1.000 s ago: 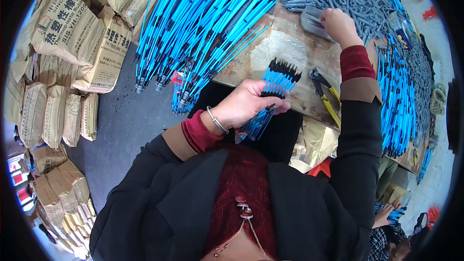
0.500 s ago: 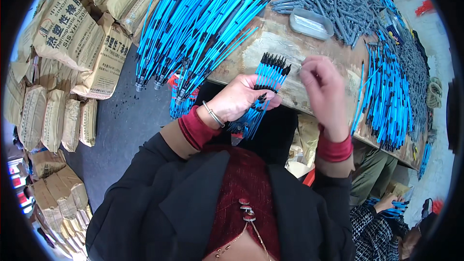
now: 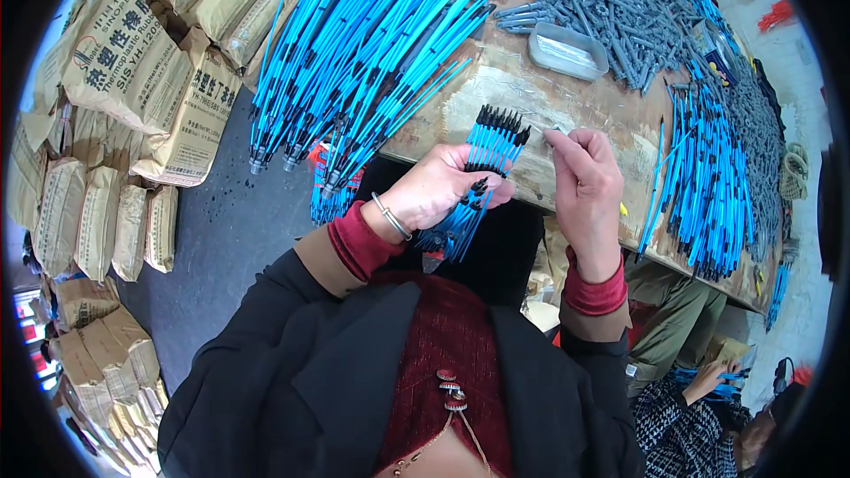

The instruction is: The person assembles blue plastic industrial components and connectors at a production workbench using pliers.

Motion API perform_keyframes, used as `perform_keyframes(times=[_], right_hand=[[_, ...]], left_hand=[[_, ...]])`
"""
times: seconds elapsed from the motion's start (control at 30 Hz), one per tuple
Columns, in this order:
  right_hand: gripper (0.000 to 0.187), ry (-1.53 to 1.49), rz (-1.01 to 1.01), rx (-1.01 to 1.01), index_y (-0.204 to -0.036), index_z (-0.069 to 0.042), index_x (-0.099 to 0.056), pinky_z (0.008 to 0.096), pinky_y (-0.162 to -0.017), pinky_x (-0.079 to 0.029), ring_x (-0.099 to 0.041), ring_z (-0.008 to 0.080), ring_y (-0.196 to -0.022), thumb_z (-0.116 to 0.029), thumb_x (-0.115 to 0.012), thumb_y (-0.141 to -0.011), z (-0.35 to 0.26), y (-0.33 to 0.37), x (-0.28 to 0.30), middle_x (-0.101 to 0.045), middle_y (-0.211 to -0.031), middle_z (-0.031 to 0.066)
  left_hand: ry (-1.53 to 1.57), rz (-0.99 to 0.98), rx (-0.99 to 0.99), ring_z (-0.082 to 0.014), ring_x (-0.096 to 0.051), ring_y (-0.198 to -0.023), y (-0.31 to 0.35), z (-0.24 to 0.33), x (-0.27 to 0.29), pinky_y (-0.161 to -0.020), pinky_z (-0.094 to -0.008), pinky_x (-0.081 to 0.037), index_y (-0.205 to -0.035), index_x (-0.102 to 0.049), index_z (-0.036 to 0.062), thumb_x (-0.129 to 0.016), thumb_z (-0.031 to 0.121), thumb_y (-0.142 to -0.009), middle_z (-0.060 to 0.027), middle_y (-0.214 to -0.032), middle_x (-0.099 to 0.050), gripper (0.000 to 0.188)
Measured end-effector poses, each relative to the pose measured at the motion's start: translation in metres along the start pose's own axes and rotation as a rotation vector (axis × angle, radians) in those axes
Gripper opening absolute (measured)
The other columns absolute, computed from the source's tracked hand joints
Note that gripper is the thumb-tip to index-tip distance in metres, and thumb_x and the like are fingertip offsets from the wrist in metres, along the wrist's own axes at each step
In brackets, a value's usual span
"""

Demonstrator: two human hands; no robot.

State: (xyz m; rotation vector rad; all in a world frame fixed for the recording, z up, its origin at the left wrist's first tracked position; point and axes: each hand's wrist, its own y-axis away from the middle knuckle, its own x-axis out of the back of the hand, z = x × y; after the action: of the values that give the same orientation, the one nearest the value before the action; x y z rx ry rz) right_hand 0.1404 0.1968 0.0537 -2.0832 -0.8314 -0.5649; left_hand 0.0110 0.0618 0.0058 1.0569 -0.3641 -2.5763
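Note:
My left hand point(image 3: 432, 193) is wrapped round a bundle of thin blue rods point(image 3: 497, 138) with black tips, held over the table's near edge. The tips point away from me, while the other ends hang below the hand. To the right of the bundle, and apart from it, my right hand point(image 3: 588, 184) is raised with thumb and forefinger pinched together. Whatever sits in that pinch is too small to make out. A large fan of similar blue rods point(image 3: 354, 62) lies on the table at the far left.
Grey plastic parts point(image 3: 611, 9) are heaped at the back, beside a clear plastic tray point(image 3: 567, 51). More blue rods point(image 3: 699, 186) lie at the right of the wooden table point(image 3: 469, 111). Paper sacks point(image 3: 124, 62) are stacked at the left. A co-worker's hand point(image 3: 706, 381) holds blue rods at lower right.
My right hand has come slightly down and turned, its pinched fingertips now pointing toward the bundle. The left hand has stayed nearly still with its rods.

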Motion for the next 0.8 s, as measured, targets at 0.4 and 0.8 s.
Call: perform_keyframes(times=[0.4,0.8], right_hand=[[0.022,-0.031,-0.04,0.055,-0.095,-0.001,-0.066,0.0256,-0.062,-0.042,-0.053,0.0182,-0.07,0.009,-0.058,-0.078,0.007,-0.006,-0.002,-0.053,-0.078,0.0074],[0.026,0.084,-0.112,0.227,-0.096,-0.002,-0.066,0.0261,-0.061,-0.044,-0.055,0.0185,-0.069,0.011,-0.057,-0.076,0.016,-0.02,0.001,-0.054,-0.079,0.0078]], left_hand=[[-0.007,-0.031,-0.001,-0.021,-0.066,-0.085,-0.001,-0.003,0.004,-0.078,-0.0327,-0.054,-0.106,-0.059,0.0016,-0.062,0.006,-0.084,-0.0127,-0.092,-0.066,0.022],[-0.019,-0.035,0.028,-0.0201,-0.066,-0.085,-0.001,0.0,0.003,-0.076,-0.0298,-0.054,-0.106,-0.059,0.0024,-0.059,0.004,-0.086,-0.0119,-0.091,-0.066,0.02]])
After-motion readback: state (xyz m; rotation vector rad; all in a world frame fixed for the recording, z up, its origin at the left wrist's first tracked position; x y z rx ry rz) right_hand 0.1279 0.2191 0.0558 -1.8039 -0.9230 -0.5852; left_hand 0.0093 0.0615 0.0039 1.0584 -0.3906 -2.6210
